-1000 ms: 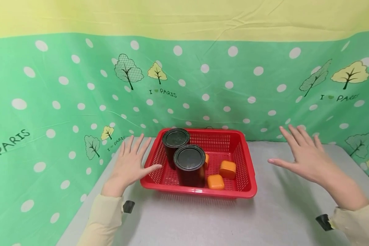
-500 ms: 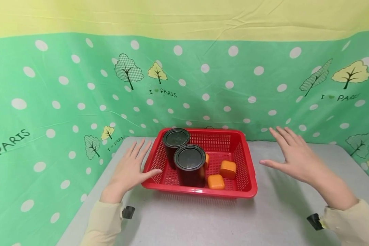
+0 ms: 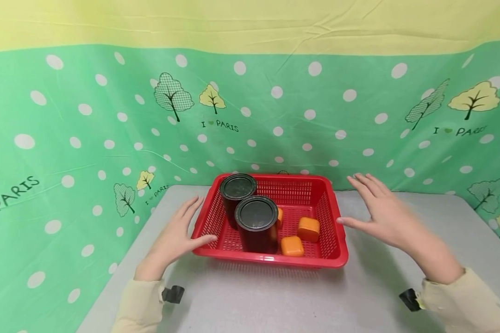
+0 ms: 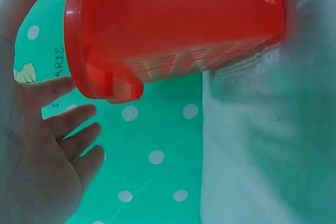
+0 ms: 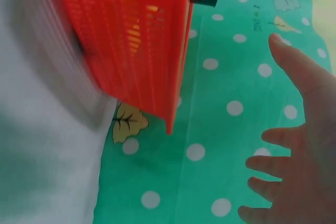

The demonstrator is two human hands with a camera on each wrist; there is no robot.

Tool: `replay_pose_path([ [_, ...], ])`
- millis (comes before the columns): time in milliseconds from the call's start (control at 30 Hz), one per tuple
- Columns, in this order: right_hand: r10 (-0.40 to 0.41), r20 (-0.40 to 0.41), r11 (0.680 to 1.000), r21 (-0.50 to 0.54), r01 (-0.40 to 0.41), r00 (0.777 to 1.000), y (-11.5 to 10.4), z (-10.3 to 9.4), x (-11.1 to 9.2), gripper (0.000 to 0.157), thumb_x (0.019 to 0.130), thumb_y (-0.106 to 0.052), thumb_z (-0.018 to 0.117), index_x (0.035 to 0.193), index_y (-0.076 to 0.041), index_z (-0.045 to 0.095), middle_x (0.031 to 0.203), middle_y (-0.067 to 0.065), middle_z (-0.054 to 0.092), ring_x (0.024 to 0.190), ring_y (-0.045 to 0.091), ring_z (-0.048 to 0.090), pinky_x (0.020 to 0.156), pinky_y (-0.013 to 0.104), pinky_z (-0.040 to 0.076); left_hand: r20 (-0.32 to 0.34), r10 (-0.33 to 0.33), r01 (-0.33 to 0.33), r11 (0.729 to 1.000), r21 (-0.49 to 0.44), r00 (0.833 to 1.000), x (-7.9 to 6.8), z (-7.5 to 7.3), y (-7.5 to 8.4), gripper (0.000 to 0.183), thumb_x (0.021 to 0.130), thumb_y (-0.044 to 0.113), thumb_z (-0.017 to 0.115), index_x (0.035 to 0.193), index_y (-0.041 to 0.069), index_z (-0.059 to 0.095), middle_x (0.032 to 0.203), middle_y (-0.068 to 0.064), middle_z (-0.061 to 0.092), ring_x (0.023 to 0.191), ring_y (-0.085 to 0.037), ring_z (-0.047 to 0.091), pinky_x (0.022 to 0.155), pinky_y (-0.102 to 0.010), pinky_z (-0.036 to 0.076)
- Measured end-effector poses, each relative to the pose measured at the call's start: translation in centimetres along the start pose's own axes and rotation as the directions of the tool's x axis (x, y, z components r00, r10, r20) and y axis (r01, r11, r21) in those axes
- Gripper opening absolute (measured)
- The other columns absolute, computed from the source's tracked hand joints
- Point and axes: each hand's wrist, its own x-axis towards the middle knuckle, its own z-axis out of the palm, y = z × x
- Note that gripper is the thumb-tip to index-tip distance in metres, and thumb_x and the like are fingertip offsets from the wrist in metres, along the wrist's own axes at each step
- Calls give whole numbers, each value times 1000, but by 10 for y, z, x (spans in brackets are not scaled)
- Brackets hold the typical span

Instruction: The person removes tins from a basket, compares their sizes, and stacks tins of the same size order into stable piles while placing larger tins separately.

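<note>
A red plastic basket (image 3: 275, 260) with slotted walls sits on the table. Two dark cylindrical canisters with black lids stand in its left half, the front canister (image 3: 257, 231) overlapping the rear canister (image 3: 238, 187). Right of them lie small orange blocks, one block (image 3: 309, 229) near the right wall and another block (image 3: 292, 246) at the front; a third is mostly hidden behind the front canister. My left hand (image 3: 172, 240) hovers at the basket's left side, fingers extended and thumb toward the rim. My right hand (image 3: 385, 217) is held apart from the right wall, fingers loosely spread, holding nothing.
A grey-white tabletop (image 3: 291, 300) extends around the basket. Behind and to the left hangs a green curtain (image 3: 308, 101) with white dots and printed trees, close to the basket's back rim. Dark wrist mounts (image 3: 410, 299) sit under both sleeves.
My right hand has moved left, closer to the basket's right side. The left hand has turned a little and its fingers have drawn nearer the left rim. The basket and its contents stay put.
</note>
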Motion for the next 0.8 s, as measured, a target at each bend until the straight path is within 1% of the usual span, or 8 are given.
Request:
replay_pose_path([
  [167,-9,-8,1000,26,10,1000,-11,3,4,105,80,-67,70,157,-8,28,159,22,30,146,46,24,109,75,33,2,-16,16,995,-101,1000,-3,5,-6,107,76,54,81,160,23,23,165,-10,26,150,-38,28,112,-68,37],
  [300,-5,0,999,48,5,1000,-21,5,7,105,81,-67,69,157,-10,27,160,20,29,147,46,24,106,74,37,-9,-5,3,986,-166,1000,-5,8,-11,106,75,46,84,159,23,24,164,-11,28,149,-38,29,112,-69,35],
  [400,0,4,998,63,0,1000,-27,7,9,103,81,-67,69,157,-11,27,161,19,29,147,45,24,104,72,41,-15,2,-5,980,-200,1000,-7,10,-15,105,75,41,85,159,22,25,163,-12,29,149,-39,29,111,-70,36],
  [500,-4,-1,996,90,4,1000,-34,10,11,101,82,-64,70,157,-10,29,160,18,30,147,44,26,104,71,43,-11,9,-12,966,-258,1000,-9,12,-18,105,74,36,86,159,21,26,163,-14,29,147,-41,31,112,-66,38],
  [567,-8,-5,993,118,8,1000,-39,13,13,99,82,-61,71,156,-10,29,160,18,31,147,43,27,104,71,43,-5,18,-18,953,-302,1000,-11,13,-20,106,74,32,87,159,18,26,163,-15,29,147,-41,32,114,-61,38],
  [633,-11,-10,987,158,13,1000,-44,16,15,97,83,-57,73,156,-10,30,160,16,32,147,42,28,106,70,42,1,27,-25,938,-345,1000,-13,13,-22,107,73,29,88,159,15,26,163,-15,29,148,-39,32,116,-52,38],
  [733,-15,-17,972,236,18,1000,-52,21,19,93,84,-52,74,155,-10,32,160,15,34,146,39,31,108,68,42,7,48,-41,918,-395,999,-14,15,-25,108,72,27,89,158,12,26,163,-14,29,149,-37,31,117,-28,37],
  [800,-13,-17,957,290,17,1000,-57,25,21,91,84,-50,75,154,-10,33,159,14,36,144,38,35,108,67,43,9,66,-56,905,-423,998,-15,16,-27,109,72,25,90,158,11,25,163,-14,28,150,-37,29,115,-13,32],
])
